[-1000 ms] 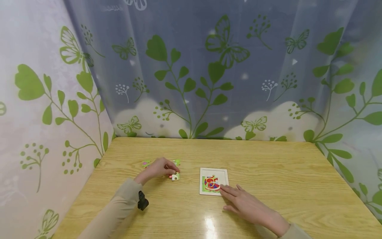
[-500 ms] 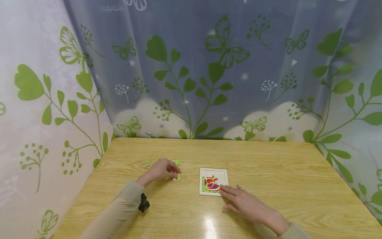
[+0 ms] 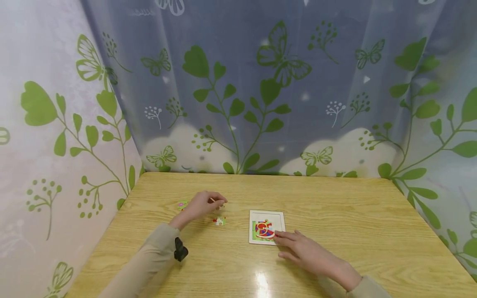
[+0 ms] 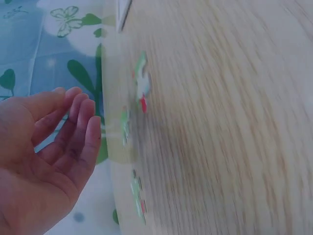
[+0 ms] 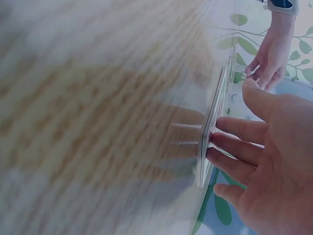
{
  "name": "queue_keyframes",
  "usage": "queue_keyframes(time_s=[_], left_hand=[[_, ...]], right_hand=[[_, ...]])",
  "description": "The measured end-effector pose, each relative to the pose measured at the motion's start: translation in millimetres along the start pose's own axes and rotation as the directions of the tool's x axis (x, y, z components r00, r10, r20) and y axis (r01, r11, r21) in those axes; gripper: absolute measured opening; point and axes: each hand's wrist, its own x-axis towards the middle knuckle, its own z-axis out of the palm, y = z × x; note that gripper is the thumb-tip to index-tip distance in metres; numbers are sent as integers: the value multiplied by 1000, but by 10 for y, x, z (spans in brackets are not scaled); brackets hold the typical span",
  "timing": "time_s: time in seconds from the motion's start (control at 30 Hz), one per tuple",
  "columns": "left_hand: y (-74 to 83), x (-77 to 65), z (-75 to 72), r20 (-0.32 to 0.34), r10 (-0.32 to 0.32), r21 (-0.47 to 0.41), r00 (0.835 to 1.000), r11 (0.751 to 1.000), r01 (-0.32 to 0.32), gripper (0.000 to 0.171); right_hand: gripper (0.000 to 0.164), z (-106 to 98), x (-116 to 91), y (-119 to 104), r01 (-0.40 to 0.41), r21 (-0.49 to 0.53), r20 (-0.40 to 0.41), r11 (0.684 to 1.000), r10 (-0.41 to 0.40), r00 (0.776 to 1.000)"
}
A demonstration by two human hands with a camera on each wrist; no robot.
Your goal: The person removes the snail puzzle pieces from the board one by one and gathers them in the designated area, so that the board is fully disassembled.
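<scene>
In the head view my left hand hovers over the left part of the table, its fingers loosely curved. Nothing shows between thumb and fingers in the left wrist view. A white, green and red jigsaw piece lies on the table just in front of this hand. Another green piece is beyond the fingertips, mostly covered by the hand in the head view. My right hand rests its straight fingertips on the near right corner of a white-framed puzzle board, where joined pieces form a red and blue picture.
A third jigsaw piece, green with a pink spot, lies left of my left hand. The wooden table meets a curtain with leaves and butterflies at its far edge. A black wrist camera hangs by my left sleeve.
My left hand has let go of the near jigsaw piece, which stays on the table, and moved away from me over the far piece. The right hand and board stay put.
</scene>
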Motion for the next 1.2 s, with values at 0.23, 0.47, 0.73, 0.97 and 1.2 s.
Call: queue_keyframes(time_s=[0.23, 0.47, 0.73, 0.97, 1.2], left_hand=[[107, 114, 127, -21, 60, -36, 998, 997, -61, 25], [269, 220, 316, -2, 117, -53, 993, 992, -117, 25], [473, 366, 576, 58, 128, -69, 990, 990, -124, 24], [617, 476, 760, 155, 155, -7, 976, 988, -156, 24], [699, 504, 850, 225, 155, 89, 962, 980, -178, 25]], right_hand=[[45, -13, 17, -4, 1, 15, -30, 1000, 0, 1000], [43, -22, 35, -24, -2, -5, -30, 1000, 2, 1000], [45, 12, 80, -108, 32, -28, 2, 999, -32, 999], [47, 55, 89, -138, 46, -28, 18, 999, -45, 999], [50, 60, 89, -140, 41, -22, 35, 999, -40, 999]])
